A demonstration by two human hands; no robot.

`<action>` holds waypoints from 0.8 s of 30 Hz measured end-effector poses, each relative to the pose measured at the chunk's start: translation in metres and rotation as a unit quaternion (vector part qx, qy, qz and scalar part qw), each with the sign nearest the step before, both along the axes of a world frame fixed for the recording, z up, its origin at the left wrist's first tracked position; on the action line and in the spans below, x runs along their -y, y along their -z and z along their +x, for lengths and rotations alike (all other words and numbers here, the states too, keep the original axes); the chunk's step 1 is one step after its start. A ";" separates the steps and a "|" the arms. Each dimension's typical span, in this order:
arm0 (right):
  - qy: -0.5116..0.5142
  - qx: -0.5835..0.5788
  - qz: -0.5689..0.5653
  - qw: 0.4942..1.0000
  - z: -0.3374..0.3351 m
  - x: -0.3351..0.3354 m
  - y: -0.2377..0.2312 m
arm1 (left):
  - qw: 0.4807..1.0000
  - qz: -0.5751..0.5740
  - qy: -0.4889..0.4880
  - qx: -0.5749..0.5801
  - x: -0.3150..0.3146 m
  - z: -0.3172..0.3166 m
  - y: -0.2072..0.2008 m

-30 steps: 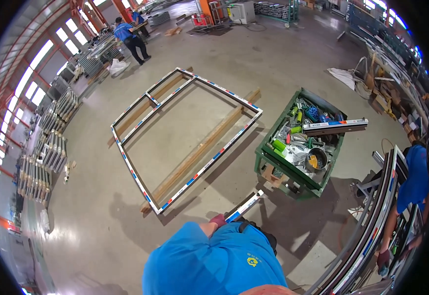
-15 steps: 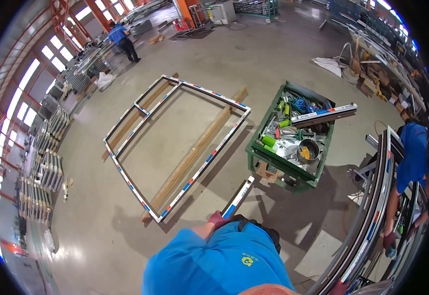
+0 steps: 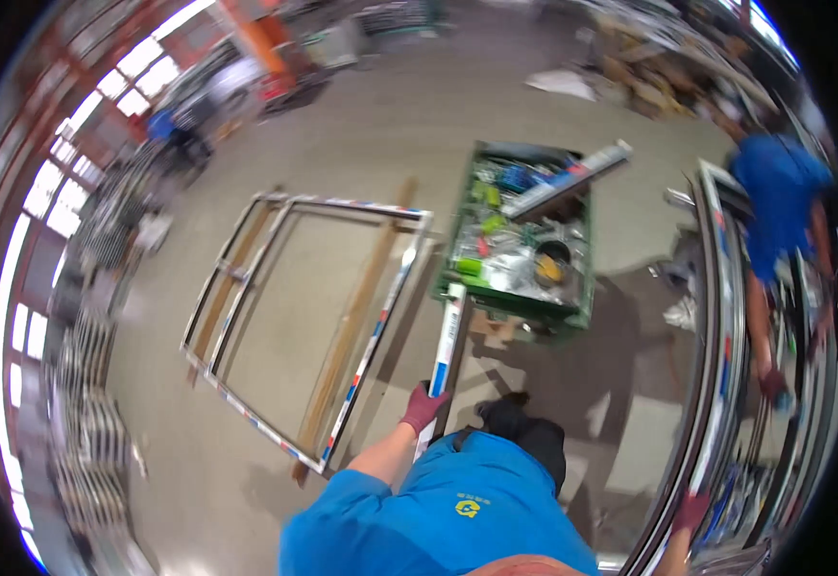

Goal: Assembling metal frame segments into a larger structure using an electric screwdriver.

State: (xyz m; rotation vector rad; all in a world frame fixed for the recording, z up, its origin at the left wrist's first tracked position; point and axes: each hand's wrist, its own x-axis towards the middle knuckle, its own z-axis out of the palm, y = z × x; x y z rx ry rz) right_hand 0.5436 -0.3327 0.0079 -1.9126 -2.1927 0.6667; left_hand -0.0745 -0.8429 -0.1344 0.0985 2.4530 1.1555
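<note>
short profile bar (image 3: 446,346), white-faced with a blue band, in the left hand (image 3: 424,407) of the wearer. the gloved fingers are closed around its lower part, just beyond the blue shirt (image 3: 448,485); the far end points toward the green bin (image 3: 524,305), and whether it touches the bin cannot be told. the gloved right hand (image 3: 692,512) lies against a long profile (image 3: 716,384) at the right; how firmly its fingers close there i cannot tell.

handling, in my judgement: the bar looks stiff and fairly light for its length, probably hollow metal, with a smooth face that might slide in a glove and mark easily. a hold near the middle would balance it; from one end, the free tip would tend to swing.

surroundings: the smooth grey floor (image 3: 390,106) bears a large assembled frame (image 3: 366,360) lying flat on two wooden beams (image 3: 352,326). another bar (image 3: 572,182) rests across the bin, above loose hardware and green items. a co-worker (image 3: 779,192) in blue bends beyond the long profile. stacked pieces (image 3: 102,432), blurred, line the left side beneath bright windows (image 3: 39,192); an orange column (image 3: 260,43) stands farther back.
</note>
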 end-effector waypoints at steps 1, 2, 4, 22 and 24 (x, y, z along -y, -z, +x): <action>0.022 0.042 0.034 0.998 -0.010 0.017 0.001 | 0.995 0.005 0.023 -0.097 -0.012 -0.006 -0.014; 0.021 0.108 0.042 0.993 -0.010 0.008 0.012 | 0.992 0.062 0.028 0.104 -0.012 -0.021 -0.011; 0.054 0.077 -0.070 0.993 -0.087 0.023 -0.049 | 0.997 0.044 0.054 0.021 -0.044 -0.023 -0.084; 0.066 0.079 0.007 0.995 -0.090 0.036 -0.066 | 0.766 0.133 0.620 0.101 -0.393 0.050 -0.243; 0.068 0.084 0.002 0.994 -0.086 0.034 -0.063 | 0.746 0.129 0.642 0.122 -0.430 0.065 -0.254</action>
